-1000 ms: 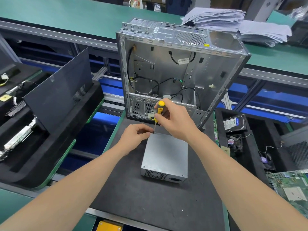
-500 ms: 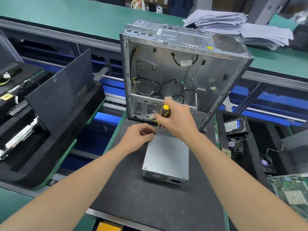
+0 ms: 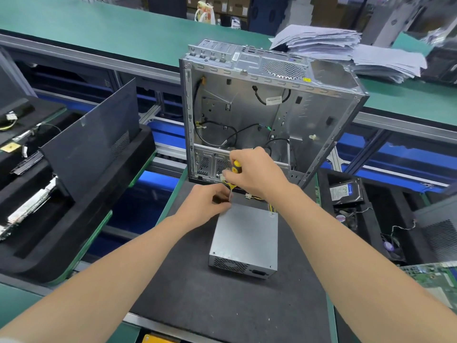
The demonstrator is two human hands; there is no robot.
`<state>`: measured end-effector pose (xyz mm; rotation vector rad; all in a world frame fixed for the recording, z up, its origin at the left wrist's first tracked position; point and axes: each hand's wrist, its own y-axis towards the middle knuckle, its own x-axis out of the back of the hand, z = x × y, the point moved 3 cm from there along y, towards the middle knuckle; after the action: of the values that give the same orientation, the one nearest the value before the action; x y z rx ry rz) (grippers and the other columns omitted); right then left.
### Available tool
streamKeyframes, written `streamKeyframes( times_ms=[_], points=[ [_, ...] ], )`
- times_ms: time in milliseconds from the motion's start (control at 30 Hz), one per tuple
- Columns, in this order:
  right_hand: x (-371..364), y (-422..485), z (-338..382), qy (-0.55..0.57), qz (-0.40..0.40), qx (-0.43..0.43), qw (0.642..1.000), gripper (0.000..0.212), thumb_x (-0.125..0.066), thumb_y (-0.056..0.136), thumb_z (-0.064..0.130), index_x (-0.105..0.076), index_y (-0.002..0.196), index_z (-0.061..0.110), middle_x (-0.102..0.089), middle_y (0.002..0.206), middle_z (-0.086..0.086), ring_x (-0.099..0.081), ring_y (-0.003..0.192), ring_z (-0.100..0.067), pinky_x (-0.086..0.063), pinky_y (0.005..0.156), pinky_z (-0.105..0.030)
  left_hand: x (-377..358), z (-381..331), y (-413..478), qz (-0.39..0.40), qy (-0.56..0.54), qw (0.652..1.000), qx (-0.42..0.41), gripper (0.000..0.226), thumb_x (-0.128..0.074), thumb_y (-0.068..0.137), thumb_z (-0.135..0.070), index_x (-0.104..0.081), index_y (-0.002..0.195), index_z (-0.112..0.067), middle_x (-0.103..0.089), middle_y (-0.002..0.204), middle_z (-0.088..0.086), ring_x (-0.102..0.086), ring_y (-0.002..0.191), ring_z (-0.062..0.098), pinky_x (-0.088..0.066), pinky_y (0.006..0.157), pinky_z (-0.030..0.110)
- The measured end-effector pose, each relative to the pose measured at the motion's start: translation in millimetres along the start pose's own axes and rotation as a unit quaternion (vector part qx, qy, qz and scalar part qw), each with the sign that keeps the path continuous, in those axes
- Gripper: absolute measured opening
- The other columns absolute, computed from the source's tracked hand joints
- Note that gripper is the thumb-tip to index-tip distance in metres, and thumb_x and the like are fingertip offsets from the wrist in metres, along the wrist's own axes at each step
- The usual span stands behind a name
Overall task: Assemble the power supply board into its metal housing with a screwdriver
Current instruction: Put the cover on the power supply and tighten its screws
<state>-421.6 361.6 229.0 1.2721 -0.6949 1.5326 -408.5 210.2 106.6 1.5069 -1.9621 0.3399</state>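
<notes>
A grey metal power supply housing [image 3: 244,236] lies flat on the black mat [image 3: 197,300], its vented end facing me. My right hand [image 3: 257,173] grips a yellow-and-black screwdriver [image 3: 234,169], held upright with the tip at the housing's far left corner. My left hand [image 3: 205,205] pinches the screwdriver shaft just above that corner. Yellow wires [image 3: 270,209] come out of the housing's far right corner. What sits under the tip is hidden by my fingers.
An open silver computer case [image 3: 267,112] stands upright just behind the housing, cables hanging inside. A black side panel [image 3: 91,142] leans in a foam tray on the left. A hard drive [image 3: 346,191] and fans lie in a tray on the right. Paper stacks [image 3: 346,50] sit beyond.
Both hands stay at the housing's far left corner. My right hand has turned slightly on the screwdriver handle, and my left fingers have closed in around the shaft.
</notes>
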Motion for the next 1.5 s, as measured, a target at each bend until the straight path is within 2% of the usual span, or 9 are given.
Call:
streamKeyframes(
  times_ms=[133, 300, 633, 900, 1000, 1100, 1233, 1333, 1500],
  points=[
    [6, 6, 5, -0.063, 0.003, -0.049, 0.997, 0.053, -0.067, 0.089, 0.065, -0.054, 0.070, 0.017, -0.056, 0.069, -0.002, -0.057, 0.070, -0.026, -0.039, 0.054, -0.033, -3, -2, 2, -0.019, 0.005, 1.000, 0.000, 0.009, -0.082, 0.085, -0.022, -0.074, 0.090, -0.024, -0.073, 0.084, -0.020, -0.066, 0.084, -0.008, -0.044, 0.076, 0.006],
    [13, -1, 16, 0.003, 0.097, 0.122, 0.988, 0.005, -0.070, 0.095, 0.022, -0.066, 0.094, 0.021, -0.066, 0.092, 0.005, -0.060, 0.088, -0.018, -0.053, 0.076, -0.039, -2, -4, 1, -0.005, 0.039, 0.999, -0.018, 0.010, -0.077, 0.089, -0.021, -0.071, 0.091, -0.028, -0.067, 0.076, -0.024, -0.063, 0.081, -0.011, -0.045, 0.072, 0.004],
    [6, 5, 6, -0.070, 0.013, -0.134, 0.988, 0.043, -0.067, 0.094, 0.044, -0.051, 0.068, 0.013, -0.048, 0.067, -0.004, -0.054, 0.070, -0.032, -0.036, 0.056, -0.032, -9, -5, 2, -0.042, 0.014, 0.999, 0.007, 0.012, -0.085, 0.081, -0.023, -0.076, 0.088, -0.026, -0.067, 0.076, -0.028, -0.064, 0.084, -0.011, -0.043, 0.074, 0.004],
    [18, -5, 10, -0.077, 0.184, 0.127, 0.972, 0.015, -0.065, 0.095, 0.010, -0.073, 0.102, 0.020, -0.060, 0.103, 0.005, -0.051, 0.099, -0.015, -0.051, 0.087, -0.038, -8, -4, 4, -0.030, 0.012, 0.999, 0.022, 0.016, -0.084, 0.080, -0.025, -0.073, 0.082, -0.036, -0.070, 0.072, -0.024, -0.066, 0.077, -0.007, -0.045, 0.071, 0.005],
    [19, -2, 9, -0.065, 0.139, 0.073, 0.986, 0.006, -0.070, 0.093, 0.017, -0.075, 0.094, 0.017, -0.068, 0.093, 0.004, -0.057, 0.089, -0.016, -0.055, 0.075, -0.037, -7, -3, 3, -0.030, 0.014, 0.999, 0.019, 0.013, -0.084, 0.081, -0.027, -0.075, 0.086, -0.036, -0.070, 0.075, -0.027, -0.066, 0.082, -0.009, -0.045, 0.074, 0.003],
    [8, 1, 7, -0.070, 0.086, -0.047, 0.993, 0.041, -0.061, 0.101, 0.030, -0.051, 0.068, 0.008, -0.049, 0.067, -0.007, -0.053, 0.065, -0.029, -0.041, 0.053, -0.034, -7, -2, 2, -0.035, 0.028, 0.999, 0.013, 0.013, -0.081, 0.083, -0.024, -0.078, 0.094, -0.030, -0.071, 0.080, -0.025, -0.065, 0.088, -0.012, -0.044, 0.077, 0.002],
    [3, 3, 6, -0.029, 0.044, -0.153, 0.987, 0.044, -0.058, 0.103, 0.034, -0.039, 0.068, 0.015, -0.045, 0.071, -0.005, -0.050, 0.072, -0.031, -0.036, 0.055, -0.032, -7, -2, 0, -0.042, 0.018, 0.999, 0.009, 0.017, -0.085, 0.082, -0.024, -0.079, 0.098, -0.023, -0.075, 0.086, -0.018, -0.066, 0.087, -0.009, -0.049, 0.079, 0.007],
    [13, 3, 11, -0.059, 0.086, -0.061, 0.993, 0.038, -0.064, 0.099, 0.045, -0.057, 0.078, 0.014, -0.053, 0.082, -0.005, -0.052, 0.076, -0.029, -0.042, 0.059, -0.034, -5, -6, 3, -0.042, 0.033, 0.999, -0.001, 0.010, -0.085, 0.082, -0.021, -0.077, 0.089, -0.022, -0.072, 0.079, -0.016, -0.065, 0.077, 0.000, -0.052, 0.076, 0.021],
    [22, -1, 11, -0.049, 0.177, 0.100, 0.978, 0.016, -0.065, 0.095, 0.008, -0.067, 0.101, 0.022, -0.059, 0.105, 0.007, -0.055, 0.098, -0.016, -0.053, 0.082, -0.036, -4, -6, 4, -0.020, 0.052, 0.998, -0.009, 0.009, -0.081, 0.085, -0.023, -0.075, 0.091, -0.027, -0.066, 0.074, -0.020, -0.061, 0.076, -0.009, -0.049, 0.072, 0.022]
  ],
)
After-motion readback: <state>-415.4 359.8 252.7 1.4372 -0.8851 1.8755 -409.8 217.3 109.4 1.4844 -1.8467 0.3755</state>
